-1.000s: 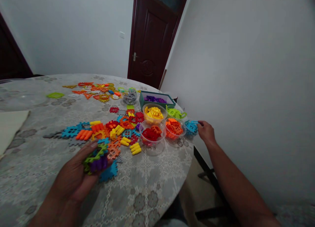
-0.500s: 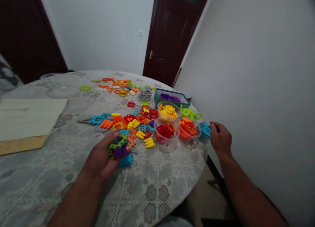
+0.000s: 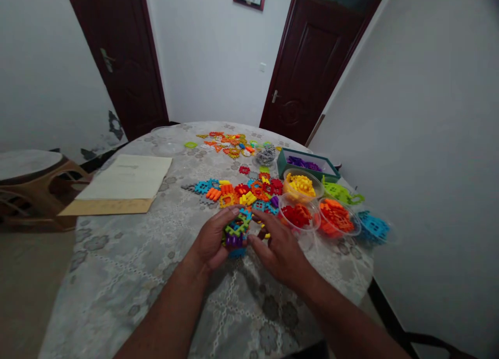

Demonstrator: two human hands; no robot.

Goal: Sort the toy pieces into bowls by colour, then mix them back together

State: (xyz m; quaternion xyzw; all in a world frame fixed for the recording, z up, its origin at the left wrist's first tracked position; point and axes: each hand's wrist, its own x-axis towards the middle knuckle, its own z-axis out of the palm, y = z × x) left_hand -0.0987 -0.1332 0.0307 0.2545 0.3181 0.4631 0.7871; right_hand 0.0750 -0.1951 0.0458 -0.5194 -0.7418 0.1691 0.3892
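My left hand (image 3: 212, 239) is closed around a small assembly of interlocking plastic building blocks (image 3: 237, 226), with light green, purple and blue parts. It is held above the near middle of the table. On its right side, my right hand (image 3: 280, 250) has brought the thumb and index fingertips against the assembly. Whether a separate small piece sits between those fingertips is hidden. A blue piece (image 3: 237, 252) shows below the assembly. Just beyond the hands lies a pile of loose blocks, with yellow pieces (image 3: 247, 198), orange pieces (image 3: 213, 194) and blue pieces (image 3: 206, 186).
Clear bowls hold red blocks (image 3: 296, 215), orange blocks (image 3: 335, 215), yellow blocks (image 3: 300, 185) and blue blocks (image 3: 374, 226) at right. Behind them stands a green box (image 3: 284, 167) with purple pieces. Paper sheets (image 3: 125, 177) lie left. More pieces (image 3: 234, 152) are scattered farther back.
My right hand has come from the bowl of blue blocks at the table's right edge to the assembly in my left hand. The view has turned left.
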